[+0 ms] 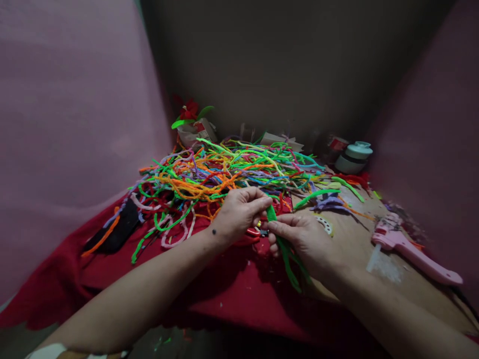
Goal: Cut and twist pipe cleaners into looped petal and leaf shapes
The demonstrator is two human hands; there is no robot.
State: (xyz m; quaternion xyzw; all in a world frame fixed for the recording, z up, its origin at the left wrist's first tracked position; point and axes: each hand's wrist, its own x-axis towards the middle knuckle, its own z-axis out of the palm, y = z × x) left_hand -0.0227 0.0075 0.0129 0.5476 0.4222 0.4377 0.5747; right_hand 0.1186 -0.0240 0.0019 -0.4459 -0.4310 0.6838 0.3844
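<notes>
Green fuzzy stems [288, 264] hang down from between my two hands over the red cloth. My left hand [241, 212] pinches the upper end of the green piece between thumb and fingertips. Just below and to the right, my right hand [303, 239] grips the same green piece, its lower strands trailing beneath the fingers. Red-handled pliers [254, 232] lie partly hidden behind my hands. A large tangled pile of multicoloured fuzzy stems [224, 167] spreads out beyond them.
A pink glue gun [411, 252] rests on the brown board [352, 249] at the right. Behind are a pale blue-lidded jar [354, 157] and a red flower [189, 108]. A black item [116, 229] lies on the red cloth [232, 294] at left.
</notes>
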